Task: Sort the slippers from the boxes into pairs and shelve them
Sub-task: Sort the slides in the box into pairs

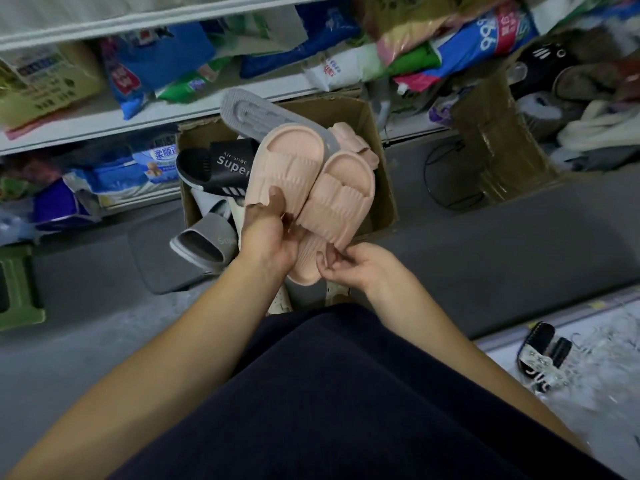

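Two pink ribbed slippers are held side by side above a cardboard box (pixel 381 161). My left hand (pixel 268 237) grips the left pink slipper (pixel 287 168) at its strap, thumb on top. My right hand (pixel 349 265) pinches the toe end of the right pink slipper (pixel 341 199). Inside the box lie a black slipper (pixel 221 164) with white lettering, a grey slipper (pixel 204 242), a grey sole (pixel 256 116) turned up, and another pink slipper (pixel 353 143) behind.
White shelves (pixel 104 119) at the back hold bagged goods. A second cardboard box (pixel 491 140) with mixed slippers stands at the right. A green stool (pixel 17 289) is at the left, and black hangers (pixel 543 348) lie at lower right. The floor is grey.
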The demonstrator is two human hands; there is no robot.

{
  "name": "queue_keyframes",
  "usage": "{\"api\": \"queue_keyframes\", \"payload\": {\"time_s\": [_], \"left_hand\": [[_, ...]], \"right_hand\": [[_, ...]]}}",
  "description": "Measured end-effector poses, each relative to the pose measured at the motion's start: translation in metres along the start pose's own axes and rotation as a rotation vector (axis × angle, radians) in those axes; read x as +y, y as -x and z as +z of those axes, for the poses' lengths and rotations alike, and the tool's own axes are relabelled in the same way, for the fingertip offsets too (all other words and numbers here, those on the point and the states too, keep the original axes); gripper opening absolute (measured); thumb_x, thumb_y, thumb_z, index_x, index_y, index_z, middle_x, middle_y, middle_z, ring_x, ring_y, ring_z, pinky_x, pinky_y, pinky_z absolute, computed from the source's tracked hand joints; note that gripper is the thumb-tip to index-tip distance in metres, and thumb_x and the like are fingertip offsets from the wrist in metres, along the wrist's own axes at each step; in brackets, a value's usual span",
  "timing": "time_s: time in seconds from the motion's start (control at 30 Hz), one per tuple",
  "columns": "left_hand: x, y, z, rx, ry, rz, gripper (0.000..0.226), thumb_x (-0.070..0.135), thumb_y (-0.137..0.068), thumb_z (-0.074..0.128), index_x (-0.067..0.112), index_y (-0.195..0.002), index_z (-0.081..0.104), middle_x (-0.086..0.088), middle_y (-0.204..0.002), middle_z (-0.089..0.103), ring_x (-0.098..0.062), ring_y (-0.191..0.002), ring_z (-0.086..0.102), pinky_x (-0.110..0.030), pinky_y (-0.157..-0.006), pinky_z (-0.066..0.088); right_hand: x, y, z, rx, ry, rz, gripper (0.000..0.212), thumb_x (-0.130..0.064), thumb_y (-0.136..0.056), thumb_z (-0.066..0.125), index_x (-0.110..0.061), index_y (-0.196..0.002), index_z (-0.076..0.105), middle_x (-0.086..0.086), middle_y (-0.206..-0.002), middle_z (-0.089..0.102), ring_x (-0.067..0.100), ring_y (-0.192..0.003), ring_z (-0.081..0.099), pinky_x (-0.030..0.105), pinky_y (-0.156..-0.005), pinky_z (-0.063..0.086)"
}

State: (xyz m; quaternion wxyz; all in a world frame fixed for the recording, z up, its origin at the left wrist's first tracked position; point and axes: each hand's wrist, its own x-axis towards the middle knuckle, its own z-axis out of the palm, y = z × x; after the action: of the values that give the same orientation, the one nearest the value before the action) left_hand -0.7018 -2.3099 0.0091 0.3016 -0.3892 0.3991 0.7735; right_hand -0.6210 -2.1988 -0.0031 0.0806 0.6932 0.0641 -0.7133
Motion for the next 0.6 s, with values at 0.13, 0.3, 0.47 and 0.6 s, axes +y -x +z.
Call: {"api": "queue_keyframes", "payload": {"time_s": [0.13,0.3,0.47,0.6], "left_hand": [[0.021,0.017,0.017,-0.036,-0.123,0.143,0.011,0.017,-0.102,0.059,0.026,-0.108,0.064,-0.006,-0.114,0.070,-0.023,-0.100,0.068,-0.041,-0.075,0.062],[0.067,0.038,0.037,-0.053,-0.407,0.384,0.008,0.024,-0.102,0.061,0.024,-0.102,0.068,-0.002,-0.111,0.074,-0.021,-0.103,0.069,-0.049,-0.090,0.059],[0.110,0.066,0.061,-0.042,-0.885,0.739,0.028,0.036,-0.096,0.067,0.008,-0.091,0.068,-0.002,-0.079,0.062,-0.015,-0.074,0.056,-0.040,-0.071,0.051],[0.138,0.104,0.090,-0.011,-1.088,1.014,0.033,0.035,-0.096,0.065,0.005,-0.082,0.062,0.000,-0.069,0.051,-0.008,-0.062,0.043,-0.030,-0.060,0.033]], "right_hand": [[-0.015,0.016,-0.011,-0.029,0.333,-0.070,0.028,-0.018,-0.107,0.032,-0.006,-0.122,0.052,0.013,-0.101,0.064,0.024,-0.088,0.063,0.043,-0.076,0.050],[-0.058,0.059,-0.005,-0.027,0.524,-0.660,0.041,-0.047,-0.105,0.040,-0.018,-0.130,0.055,0.006,-0.110,0.065,0.020,-0.098,0.065,0.037,-0.079,0.053],[-0.096,0.137,0.036,-0.307,0.893,-1.146,0.024,-0.043,-0.099,0.056,-0.025,-0.114,0.062,-0.002,-0.113,0.067,0.013,-0.105,0.064,0.028,-0.089,0.052],[-0.116,0.183,0.082,-0.527,1.173,-1.461,0.031,-0.035,-0.097,0.063,-0.026,-0.127,0.059,-0.010,-0.116,0.065,0.001,-0.103,0.061,0.020,-0.084,0.050]]}}
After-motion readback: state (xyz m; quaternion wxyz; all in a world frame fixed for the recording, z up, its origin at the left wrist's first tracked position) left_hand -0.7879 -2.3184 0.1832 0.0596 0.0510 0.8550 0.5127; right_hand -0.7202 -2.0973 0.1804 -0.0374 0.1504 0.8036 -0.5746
